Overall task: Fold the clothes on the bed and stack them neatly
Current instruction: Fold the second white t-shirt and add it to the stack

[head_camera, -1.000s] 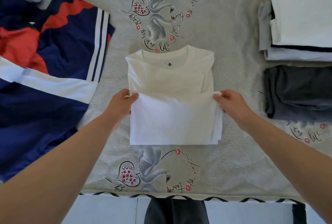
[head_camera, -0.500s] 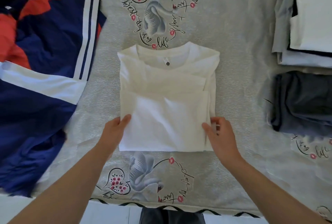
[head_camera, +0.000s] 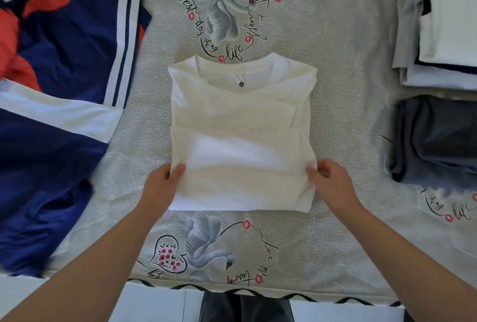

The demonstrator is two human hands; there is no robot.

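A white T-shirt (head_camera: 240,125) lies partly folded in the middle of the bed, collar away from me, its lower part folded up over the body. My left hand (head_camera: 161,187) grips the folded shirt's left edge, thumb on top of the cloth. My right hand (head_camera: 333,183) pinches the right edge near the lower corner. Both hands sit at the near half of the shirt. A stack of folded white and light clothes (head_camera: 444,27) stands at the far right, with a folded dark grey garment (head_camera: 436,138) in front of it.
A large navy, red and white garment (head_camera: 56,84) lies spread out on the left of the bed. The grey bedsheet (head_camera: 343,69) has swan and heart prints. The bed's near edge (head_camera: 258,289) runs just below my forearms, with floor beyond it.
Both hands slid down the shirt's sides from the fold line toward the near corners and now hold the edges there. The view shifted slightly toward the bed.
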